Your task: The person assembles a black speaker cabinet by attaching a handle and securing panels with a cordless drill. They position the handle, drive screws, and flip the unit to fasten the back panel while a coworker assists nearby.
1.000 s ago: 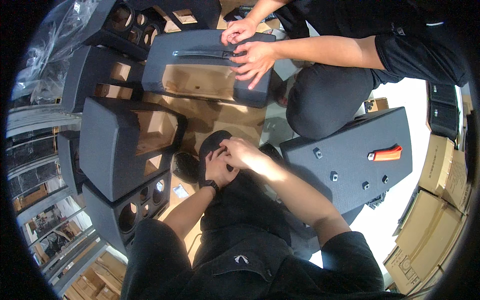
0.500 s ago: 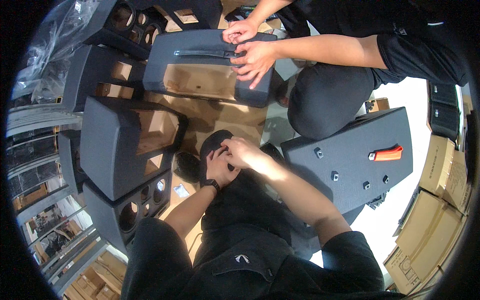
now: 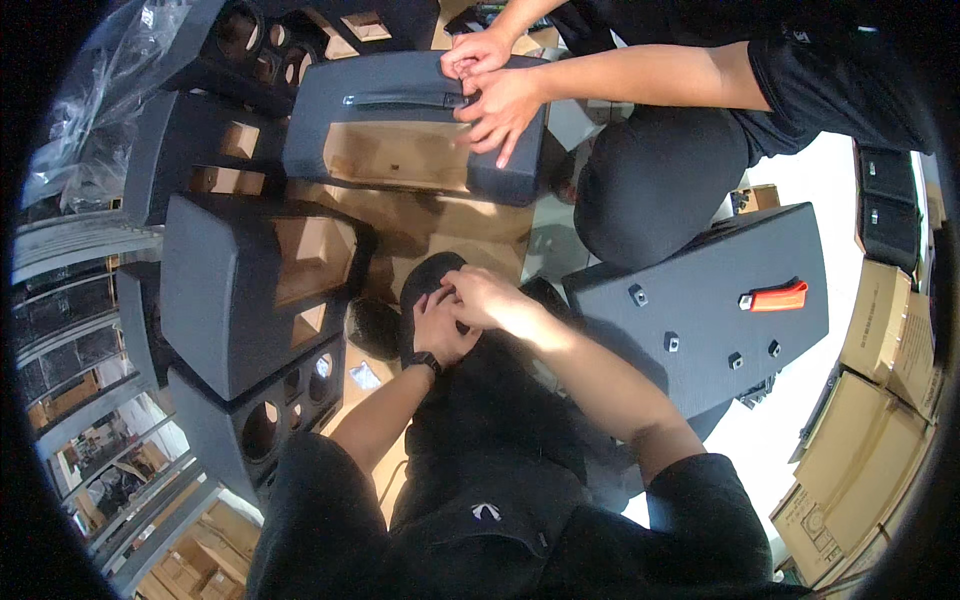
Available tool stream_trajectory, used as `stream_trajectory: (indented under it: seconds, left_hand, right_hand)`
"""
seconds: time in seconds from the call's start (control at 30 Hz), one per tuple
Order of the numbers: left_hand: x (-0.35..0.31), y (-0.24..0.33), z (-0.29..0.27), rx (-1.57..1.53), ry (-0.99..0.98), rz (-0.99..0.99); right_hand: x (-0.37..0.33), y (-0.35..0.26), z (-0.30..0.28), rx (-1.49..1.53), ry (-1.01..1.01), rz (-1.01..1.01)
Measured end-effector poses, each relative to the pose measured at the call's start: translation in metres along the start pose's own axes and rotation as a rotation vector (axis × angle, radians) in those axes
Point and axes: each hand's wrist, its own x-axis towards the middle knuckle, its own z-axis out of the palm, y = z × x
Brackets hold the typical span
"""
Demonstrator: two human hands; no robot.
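My left hand (image 3: 438, 332), a dark watch on its wrist, lies on my raised knee with its fingers stretched out. Over it bends my right hand (image 3: 482, 298), its curled fingers pressed against the left fingers. Anything small between them is hidden. Ahead, a black speaker cabinet (image 3: 312, 118) lies with a wide opening toward me and a dark strap handle (image 3: 395, 101) on its upper face. A co-worker's two hands (image 3: 505, 108) press at the right end of that handle. My own hands are apart from this cabinet.
Several black cabinets with cut-outs (image 3: 215, 290) stand stacked at the left. On the right lies another dark cabinet (image 3: 700, 310), bearing small metal-cored fittings (image 3: 672, 342) and an orange-handled tool (image 3: 778, 298). Cardboard boxes (image 3: 855, 440) line the right side; a metal rack (image 3: 70, 330) is far left.
The view has shifted slightly. My hands keep nearly the same pose on the knee. The co-worker's fingers have moved a little at the handle's end.
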Motion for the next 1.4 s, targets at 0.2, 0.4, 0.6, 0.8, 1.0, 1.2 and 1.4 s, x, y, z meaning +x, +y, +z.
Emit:
stream_trajectory:
  seconds: [0.2,0.4,0.6,0.8,1.0,1.2,1.4]
  left_hand:
    - [0.0018,-0.0016,0.0032,-0.086,0.087,0.024]
    - [0.0017,-0.0041,0.0057,-0.032,0.045,0.014]
    - [0.0021,-0.0010,0.0014,-0.038,0.023,-0.001]
    - [0.0010,0.0003,0.0011,-0.040,0.040,0.005]
    - [0.0009,0.0018,-0.0023,-0.033,0.000,-0.007]
    - [0.0005,0.0022,-0.0023,-0.029,0.019,-0.001]
    - [0.0007,0.0010,-0.0025,-0.028,-0.002,-0.006]
  right_hand:
    - [0.0041,0.0049,-0.0005,-0.033,-0.009,-0.017]
    - [0.0044,0.0077,0.0025,-0.039,0.010,-0.040]
    - [0.0026,0.0072,0.0011,-0.061,0.014,-0.054]
    - [0.0013,0.0036,-0.0011,-0.064,0.009,-0.021]
    - [0.0008,0.0023,-0.0035,-0.059,-0.009,-0.019]
    - [0.0018,0.0051,-0.0018,-0.042,-0.001,-0.031]
    - [0.0017,0.0033,-0.0026,-0.054,-0.014,-0.026]
